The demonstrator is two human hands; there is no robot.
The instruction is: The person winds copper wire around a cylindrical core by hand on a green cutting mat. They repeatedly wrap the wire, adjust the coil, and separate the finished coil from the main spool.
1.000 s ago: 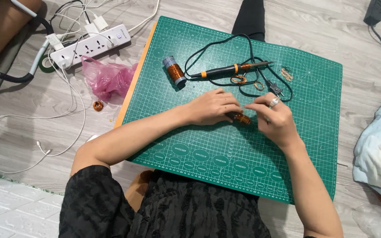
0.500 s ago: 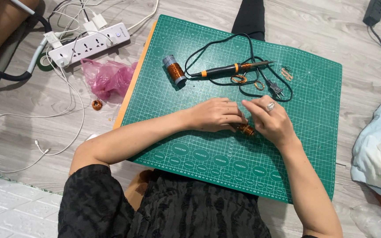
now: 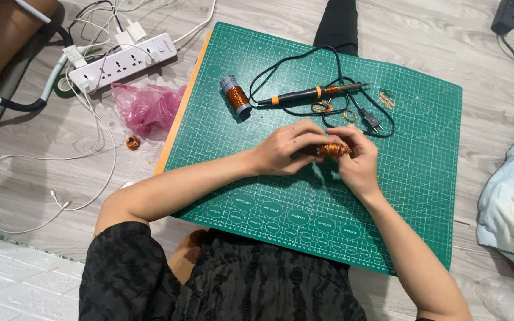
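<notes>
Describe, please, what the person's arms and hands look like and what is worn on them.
Both forearms are bare from above the elbow down. The left hand and right hand wear no gloves, and no watch or bracelet shows at either wrist. The black textured top has short, loose sleeves ending at the upper arm. Whether a finger bears a ring cannot be told in this view.

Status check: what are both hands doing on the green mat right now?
Left hand and right hand both closed on a small copper wire coil, above the cutting mat. Soldering iron and wire spool lie beyond, apart. Nothing obstructing.
</notes>
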